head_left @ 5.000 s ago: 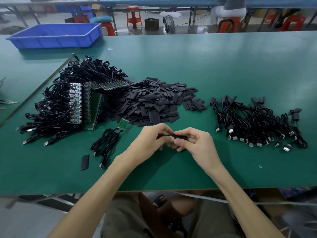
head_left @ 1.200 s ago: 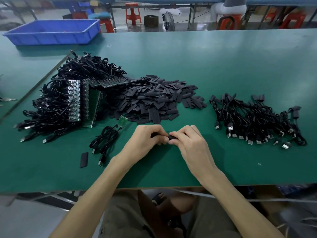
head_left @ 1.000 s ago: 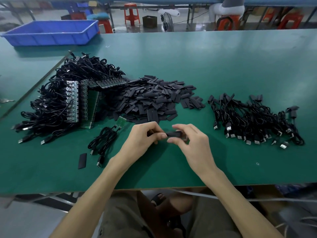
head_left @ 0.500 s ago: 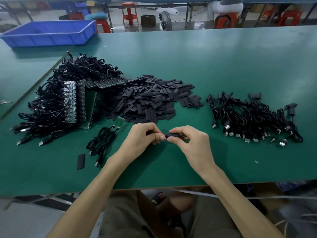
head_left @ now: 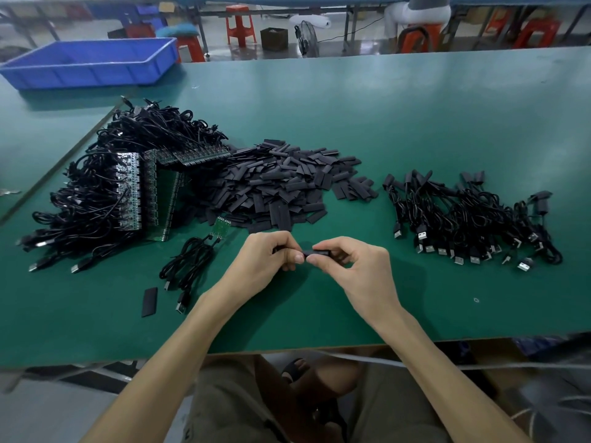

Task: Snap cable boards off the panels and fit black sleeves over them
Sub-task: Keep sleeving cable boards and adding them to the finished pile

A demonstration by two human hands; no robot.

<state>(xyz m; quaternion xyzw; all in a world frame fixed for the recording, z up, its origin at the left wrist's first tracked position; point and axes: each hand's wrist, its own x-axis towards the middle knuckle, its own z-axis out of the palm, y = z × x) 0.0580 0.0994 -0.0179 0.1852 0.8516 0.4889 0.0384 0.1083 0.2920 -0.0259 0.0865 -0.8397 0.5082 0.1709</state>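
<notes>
**Two hands hold a black sleeve over the worktop**

Both hands are close together in the near middle, just above the green worktop. The right hand has a tight grip: thumb and fingers pinch a black sleeve. The left hand has its fingers curled round a dark piece that meets the left end of the sleeve. I cannot tell if a board is inside.

Just past the hands lies a big pile of sleeves. To its left stand the green panels, in a heap of black cables. Near the left hand lies a small cable bunch with a little green board at its far end. One loose sleeve lies left of it. On the right is a pile of sleeved cables. A blue tray sits far left.
</notes>
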